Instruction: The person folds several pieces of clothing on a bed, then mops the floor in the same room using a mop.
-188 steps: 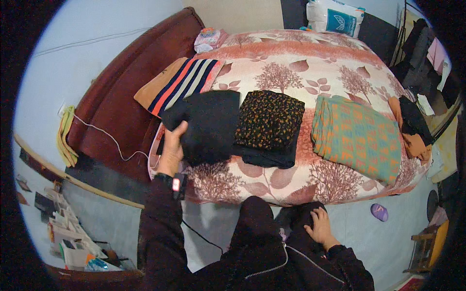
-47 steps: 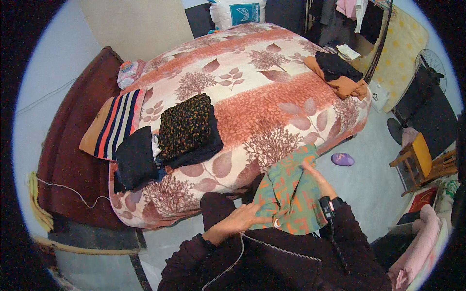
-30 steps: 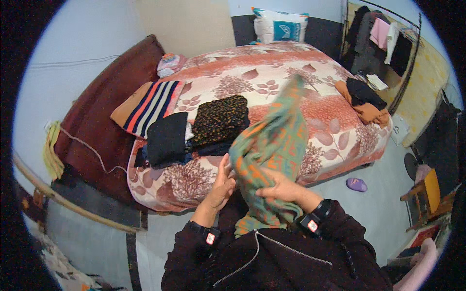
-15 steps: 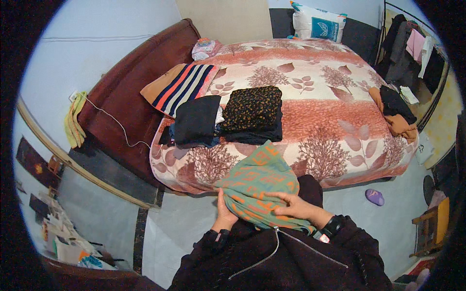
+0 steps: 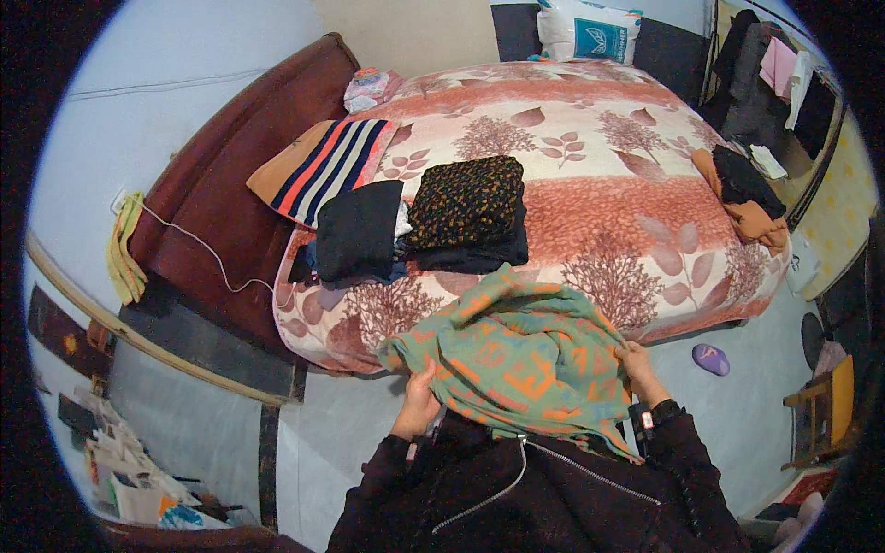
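Green, orange-patterned cloth spreads rumpled between the left hand and right hand, each gripping an edge — the left one's grasp partly hidden behind it.

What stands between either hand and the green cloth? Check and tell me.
Nothing visible: the left hand touches the green cloth at its left side, its fingers partly hidden, and the right hand grips the right edge.

Headboard along left edge of bed, two clothes piles by near-left corner, garments at right edge, cloth between left hand and right hand before near edge
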A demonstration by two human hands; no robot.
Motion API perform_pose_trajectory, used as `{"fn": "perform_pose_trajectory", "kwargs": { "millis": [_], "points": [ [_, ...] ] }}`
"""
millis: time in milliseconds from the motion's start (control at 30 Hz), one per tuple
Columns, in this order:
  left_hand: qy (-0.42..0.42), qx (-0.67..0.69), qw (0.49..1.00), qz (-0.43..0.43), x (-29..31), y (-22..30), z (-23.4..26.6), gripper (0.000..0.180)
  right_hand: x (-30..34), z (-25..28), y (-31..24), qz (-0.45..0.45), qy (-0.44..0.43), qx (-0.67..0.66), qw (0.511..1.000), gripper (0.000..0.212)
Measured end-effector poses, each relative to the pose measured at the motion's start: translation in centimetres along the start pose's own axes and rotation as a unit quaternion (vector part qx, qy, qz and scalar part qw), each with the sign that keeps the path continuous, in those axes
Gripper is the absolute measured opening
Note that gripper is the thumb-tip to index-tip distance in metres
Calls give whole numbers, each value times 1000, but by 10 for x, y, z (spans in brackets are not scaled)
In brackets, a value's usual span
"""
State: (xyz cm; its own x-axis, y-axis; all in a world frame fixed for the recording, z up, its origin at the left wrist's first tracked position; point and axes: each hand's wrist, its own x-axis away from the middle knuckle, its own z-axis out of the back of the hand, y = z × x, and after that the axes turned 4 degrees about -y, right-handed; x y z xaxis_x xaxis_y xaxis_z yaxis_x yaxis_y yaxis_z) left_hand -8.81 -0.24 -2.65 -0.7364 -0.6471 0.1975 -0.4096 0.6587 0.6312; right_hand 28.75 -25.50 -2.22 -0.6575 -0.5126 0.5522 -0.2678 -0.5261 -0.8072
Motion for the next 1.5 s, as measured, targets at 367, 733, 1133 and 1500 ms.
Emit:
{"fn": "perform_pose_trajectory", "kwargs": {
  "millis": [367,733,1133,1500],
  "points": [
    [-37,-228,973,22,-16,-55,-69,39,85,-120,-79,404,-224,377,803,107],
    [43,-183,975,-119,-16,13,-85,45,52,-88,-73,336,-188,151,910,21],
    [53,-199,950,-234,23,199,-14,57,-28,121,-62,315,-80,-296,898,13],
    [135,-243,953,119,29,-1,197,70,17,79,60,351,-82,34,932,67]
  ]
}}
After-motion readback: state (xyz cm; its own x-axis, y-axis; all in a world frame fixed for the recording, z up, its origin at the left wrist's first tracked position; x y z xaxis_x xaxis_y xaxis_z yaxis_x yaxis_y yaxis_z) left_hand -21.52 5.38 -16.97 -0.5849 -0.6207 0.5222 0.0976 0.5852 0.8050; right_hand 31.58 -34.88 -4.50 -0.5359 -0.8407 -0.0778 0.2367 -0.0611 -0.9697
